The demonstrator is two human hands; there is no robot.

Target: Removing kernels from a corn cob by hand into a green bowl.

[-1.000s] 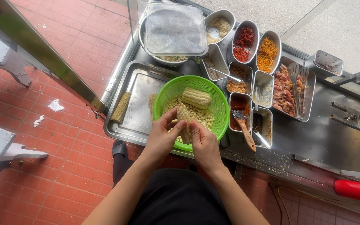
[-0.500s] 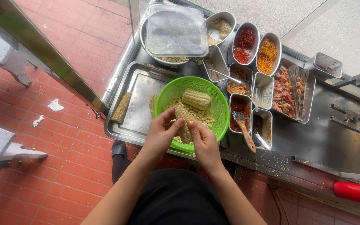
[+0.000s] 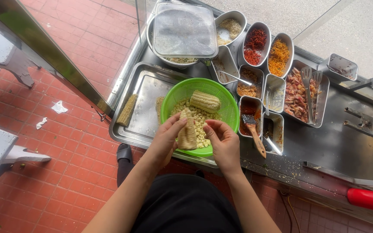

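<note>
My left hand (image 3: 167, 137) is closed around a stripped corn cob (image 3: 188, 131), pale and bumpy, held upright over the near rim of a green plastic colander (image 3: 225, 97). My right hand (image 3: 223, 139) sits just beside the cob with fingers curled, the thumb and fingertips (image 3: 208, 128) touching its right side; I cannot tell whether they truly grip it. Under both hands the colander holds a heap of loose yellow kernels (image 3: 199, 118) and, at the far side, a whole cob (image 3: 204, 101) with kernels on it, lying across. The colander rests on a shallow steel tray (image 3: 145, 92), where a bare cob (image 3: 127, 110) lies at the left edge and another cob peeks out beside the colander. Beyond it stands a round metal bowl topped by a clear square lid (image 3: 184, 28). To the right, on the steel table (image 3: 342, 146), small oblong metal tins hold red flakes (image 3: 254, 45), orange shreds (image 3: 278, 56), chopped meat with tongs (image 3: 301, 92), and a dark sauce with a wooden spoon (image 3: 255, 133).
</note>
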